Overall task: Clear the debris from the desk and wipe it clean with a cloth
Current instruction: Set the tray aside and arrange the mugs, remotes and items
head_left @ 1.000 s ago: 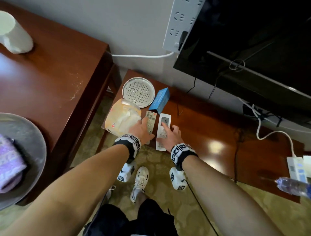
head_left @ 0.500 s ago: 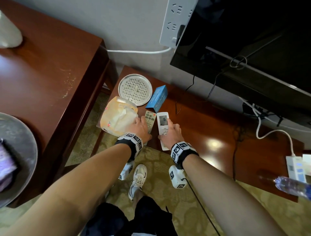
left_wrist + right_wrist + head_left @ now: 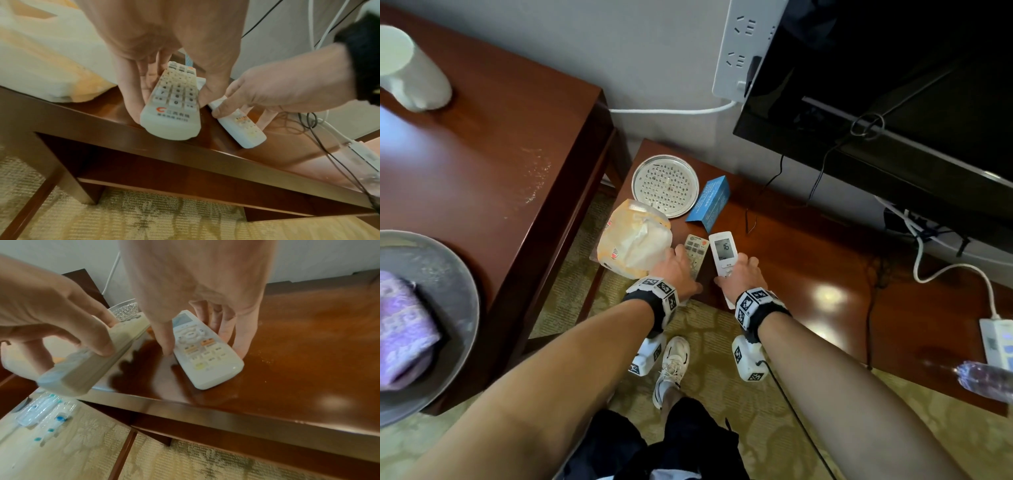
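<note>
On the low wooden table [image 3: 808, 260] my left hand [image 3: 683, 257] grips a beige keypad remote [image 3: 697, 248], thumb on one side and fingers on the other. In the left wrist view that remote [image 3: 172, 104] is tilted, its near end raised over the table's front edge. My right hand [image 3: 743, 269] grips a white remote with a display [image 3: 723, 248]. The right wrist view shows this white remote [image 3: 205, 350] lying on the wood, pinched between thumb and fingers. Fine crumbs [image 3: 265, 360] dot the tabletop beside it. More crumbs [image 3: 536, 171] lie on the taller desk [image 3: 482, 137].
A tissue pack [image 3: 635, 240], a perforated metal plate [image 3: 665, 185] and a blue box [image 3: 710, 200] sit behind the remotes. A grey tray [image 3: 448, 294] holding a purple cloth [image 3: 400, 329] and a white cup [image 3: 410, 75] stand on the taller desk. A television [image 3: 893, 85] and cables lie to the right.
Both hands have closed round their remotes and drawn them a little toward the table's front edge. The left remote's near end has come up off the wood.
</note>
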The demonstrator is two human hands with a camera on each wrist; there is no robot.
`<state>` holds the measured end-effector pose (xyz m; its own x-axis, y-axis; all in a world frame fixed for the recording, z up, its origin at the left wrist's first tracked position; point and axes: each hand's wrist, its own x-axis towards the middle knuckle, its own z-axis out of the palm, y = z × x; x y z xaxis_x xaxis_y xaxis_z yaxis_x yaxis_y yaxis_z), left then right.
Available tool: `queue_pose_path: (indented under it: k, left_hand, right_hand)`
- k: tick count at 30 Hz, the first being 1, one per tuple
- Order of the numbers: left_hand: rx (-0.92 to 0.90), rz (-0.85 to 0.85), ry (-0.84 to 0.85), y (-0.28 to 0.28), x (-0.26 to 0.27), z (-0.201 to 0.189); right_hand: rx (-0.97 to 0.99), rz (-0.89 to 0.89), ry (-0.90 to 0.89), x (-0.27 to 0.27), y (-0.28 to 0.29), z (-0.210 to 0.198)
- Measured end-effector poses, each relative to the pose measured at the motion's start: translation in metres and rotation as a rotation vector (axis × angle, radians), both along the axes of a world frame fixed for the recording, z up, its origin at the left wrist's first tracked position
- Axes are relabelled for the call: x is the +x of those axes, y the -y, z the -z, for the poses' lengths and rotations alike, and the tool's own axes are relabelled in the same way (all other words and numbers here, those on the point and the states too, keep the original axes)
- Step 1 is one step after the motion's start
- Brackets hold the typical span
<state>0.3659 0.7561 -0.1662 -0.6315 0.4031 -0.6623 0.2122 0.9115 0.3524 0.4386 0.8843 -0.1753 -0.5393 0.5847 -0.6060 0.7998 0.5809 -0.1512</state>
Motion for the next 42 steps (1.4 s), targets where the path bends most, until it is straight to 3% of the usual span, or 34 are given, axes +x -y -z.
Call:
queue_pose_path:
  k: [9, 24, 42]
  left_hand:
    - [-0.002, 0.074, -0.057, 0.018, -0.008, -0.033]
    - [0.176, 0.213, -0.215, 0.104, -0.037, -0.119]
    - [0.269, -0.022, -0.339, 0.249, -0.025, -0.199]
  right_hand:
    - [-0.047, 0.07, -0.006, 0.025, 0.007, -0.024]
    - [0.017, 0.244, -0.252, 0.026, 0.094, -0.121]
    - [-0.082, 0.15, -0.439, 0.023, 0.21, -0.176]
